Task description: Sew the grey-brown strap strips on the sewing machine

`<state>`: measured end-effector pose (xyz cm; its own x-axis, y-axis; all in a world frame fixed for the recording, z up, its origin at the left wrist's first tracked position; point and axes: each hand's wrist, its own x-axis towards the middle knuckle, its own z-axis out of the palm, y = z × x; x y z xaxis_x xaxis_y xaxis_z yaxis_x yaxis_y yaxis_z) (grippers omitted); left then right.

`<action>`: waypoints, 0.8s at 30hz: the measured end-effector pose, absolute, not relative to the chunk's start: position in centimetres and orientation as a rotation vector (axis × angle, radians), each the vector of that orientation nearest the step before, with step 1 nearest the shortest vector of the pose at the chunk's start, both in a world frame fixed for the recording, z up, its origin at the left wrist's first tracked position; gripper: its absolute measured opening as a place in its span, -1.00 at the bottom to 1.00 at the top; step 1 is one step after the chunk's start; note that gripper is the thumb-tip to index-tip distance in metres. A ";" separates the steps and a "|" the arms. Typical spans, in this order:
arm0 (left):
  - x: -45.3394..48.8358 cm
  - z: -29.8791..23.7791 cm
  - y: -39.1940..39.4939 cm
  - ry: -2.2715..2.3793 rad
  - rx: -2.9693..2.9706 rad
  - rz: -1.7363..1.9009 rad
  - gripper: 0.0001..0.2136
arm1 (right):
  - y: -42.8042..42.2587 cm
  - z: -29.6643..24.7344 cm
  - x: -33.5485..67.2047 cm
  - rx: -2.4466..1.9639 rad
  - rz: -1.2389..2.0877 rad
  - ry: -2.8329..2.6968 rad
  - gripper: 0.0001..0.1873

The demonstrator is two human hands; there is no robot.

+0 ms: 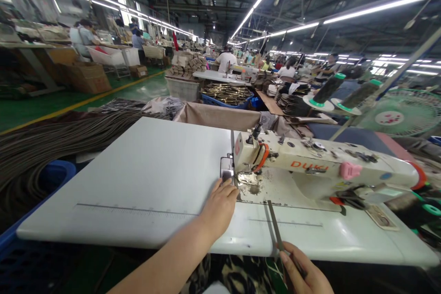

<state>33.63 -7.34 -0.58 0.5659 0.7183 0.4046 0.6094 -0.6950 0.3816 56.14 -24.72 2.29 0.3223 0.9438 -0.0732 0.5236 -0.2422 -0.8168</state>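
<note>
My left hand (219, 206) rests on the white sewing table (144, 174), its fingertips pressed together at the needle plate (227, 175) beside the presser foot of a white sewing machine (310, 165). My right hand (305, 272) is at the table's near edge, pinching the near end of a thin dark strap (274, 220). The strap runs across the table toward the machine bed. What lies under the left fingertips is hidden.
A big pile of dark straps (51, 142) lies in a blue bin (55, 177) to the left. Thread cones (329, 89) and a fan (403, 115) stand at the right. Other workers sit at tables farther back, beyond a green floor aisle.
</note>
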 end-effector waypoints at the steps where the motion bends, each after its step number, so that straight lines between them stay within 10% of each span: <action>1: 33.6 -0.5 -7.2 1.124 2.570 0.814 -0.70 | -24.7 2.3 56.1 -1.894 0.760 -1.288 -0.44; 24: 33.5 -1.6 -4.3 1.170 2.320 0.874 -0.67 | -23.3 2.0 53.6 -1.874 0.666 -1.380 -0.47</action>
